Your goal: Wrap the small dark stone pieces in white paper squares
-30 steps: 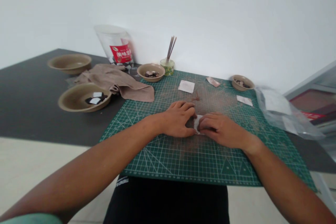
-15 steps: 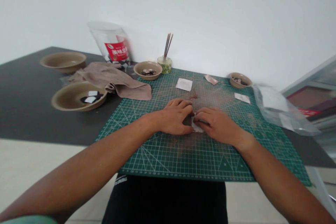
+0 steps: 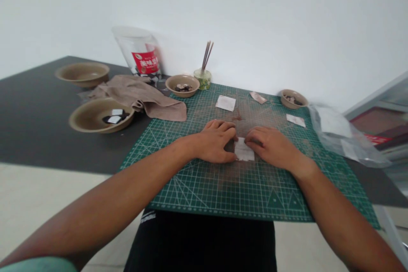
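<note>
A small white square sheet (image 3: pixel 245 151), paper-like and creased with a ragged lower edge, lies on the green cutting mat (image 3: pixel 204 193). My left hand (image 3: pixel 218 141) rests at its left side, thumb and forefinger spread apart with their tips at its left corners. At its upper right is my right hand (image 3: pixel 272 144), fingers curled and tips close together against the sheet; whether anything is pinched there is hidden. Farther back on the mat lie another white square (image 3: pixel 226 103), a stained scrap (image 3: pixel 258 97) and a third white piece (image 3: pixel 296 120).
On the left stand a bowl with dark and white pieces (image 3: pixel 86 121), another bowl (image 3: pixel 81 80) and a brown cloth (image 3: pixel 159 104). Along the wall are a clear tub (image 3: pixel 145 61), a small bowl (image 3: pixel 172 87), a stick holder (image 3: pixel 204 79) and a right bowl (image 3: pixel 288 103). A plastic bag (image 3: pixel 360 148) lies right.
My right hand has moved to the right, away from my left hand, uncovering more of the white square. My left hand stays at the square's left edge. The view has shifted slightly.
</note>
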Action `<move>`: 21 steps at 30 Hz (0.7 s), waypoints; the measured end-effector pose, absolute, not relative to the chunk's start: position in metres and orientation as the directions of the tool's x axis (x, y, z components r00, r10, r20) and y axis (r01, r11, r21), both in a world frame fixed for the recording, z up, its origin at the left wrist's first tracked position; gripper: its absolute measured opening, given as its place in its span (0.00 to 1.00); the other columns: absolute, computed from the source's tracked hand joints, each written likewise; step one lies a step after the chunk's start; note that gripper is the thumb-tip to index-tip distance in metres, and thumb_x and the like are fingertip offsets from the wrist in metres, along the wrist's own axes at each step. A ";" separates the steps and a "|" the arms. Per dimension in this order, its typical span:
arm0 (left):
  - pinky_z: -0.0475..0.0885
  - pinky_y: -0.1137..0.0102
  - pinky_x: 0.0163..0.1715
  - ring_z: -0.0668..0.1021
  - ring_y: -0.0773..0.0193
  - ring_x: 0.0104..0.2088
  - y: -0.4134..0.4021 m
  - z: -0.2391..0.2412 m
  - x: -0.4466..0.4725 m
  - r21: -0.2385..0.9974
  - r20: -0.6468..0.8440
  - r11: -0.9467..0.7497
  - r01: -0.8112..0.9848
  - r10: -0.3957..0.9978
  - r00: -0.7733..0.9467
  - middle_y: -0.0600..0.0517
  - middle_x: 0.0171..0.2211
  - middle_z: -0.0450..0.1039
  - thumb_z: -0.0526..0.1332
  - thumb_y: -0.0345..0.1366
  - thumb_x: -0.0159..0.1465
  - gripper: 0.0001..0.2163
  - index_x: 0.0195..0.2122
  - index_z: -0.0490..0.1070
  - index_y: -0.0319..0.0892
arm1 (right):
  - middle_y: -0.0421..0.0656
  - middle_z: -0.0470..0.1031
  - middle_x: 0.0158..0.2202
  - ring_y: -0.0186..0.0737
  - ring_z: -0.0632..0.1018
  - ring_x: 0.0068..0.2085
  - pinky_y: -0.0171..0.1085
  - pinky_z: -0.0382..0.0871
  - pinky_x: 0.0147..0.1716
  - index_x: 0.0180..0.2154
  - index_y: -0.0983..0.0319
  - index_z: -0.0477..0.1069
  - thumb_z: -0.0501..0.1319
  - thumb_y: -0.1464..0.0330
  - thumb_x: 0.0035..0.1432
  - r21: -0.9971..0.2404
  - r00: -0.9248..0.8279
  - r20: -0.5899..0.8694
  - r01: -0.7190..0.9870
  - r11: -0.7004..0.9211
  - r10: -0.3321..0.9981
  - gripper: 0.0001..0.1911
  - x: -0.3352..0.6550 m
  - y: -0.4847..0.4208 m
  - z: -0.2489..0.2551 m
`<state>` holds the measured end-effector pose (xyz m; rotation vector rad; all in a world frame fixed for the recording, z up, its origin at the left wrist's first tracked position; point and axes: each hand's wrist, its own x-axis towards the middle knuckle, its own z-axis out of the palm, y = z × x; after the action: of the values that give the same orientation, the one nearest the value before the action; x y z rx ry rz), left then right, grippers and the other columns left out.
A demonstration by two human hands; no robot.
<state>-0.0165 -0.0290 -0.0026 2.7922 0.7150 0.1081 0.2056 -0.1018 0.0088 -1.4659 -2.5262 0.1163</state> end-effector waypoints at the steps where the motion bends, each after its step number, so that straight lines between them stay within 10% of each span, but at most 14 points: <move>1: 0.52 0.52 0.63 0.57 0.45 0.65 -0.029 -0.003 -0.016 0.267 0.008 -0.845 0.462 0.482 0.876 0.46 0.65 0.56 0.60 0.55 0.60 0.26 0.54 0.65 0.46 | 0.44 0.78 0.39 0.43 0.76 0.42 0.43 0.66 0.46 0.38 0.61 0.74 0.58 0.70 0.66 -0.192 -0.503 0.129 0.833 0.519 0.854 0.06 0.209 -0.102 0.010; 21: 0.53 0.52 0.63 0.58 0.45 0.65 -0.030 -0.003 -0.016 0.253 0.032 -0.850 0.462 0.484 0.874 0.45 0.64 0.58 0.60 0.55 0.61 0.24 0.53 0.65 0.45 | 0.44 0.78 0.42 0.43 0.76 0.44 0.42 0.62 0.45 0.40 0.60 0.73 0.57 0.69 0.67 -0.158 -0.552 0.157 0.804 0.573 0.819 0.06 0.194 -0.107 0.004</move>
<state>-0.0161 -0.0305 -0.0035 2.8082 0.7193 0.1382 0.1938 -0.1067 0.0041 -1.3569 -2.5923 0.1003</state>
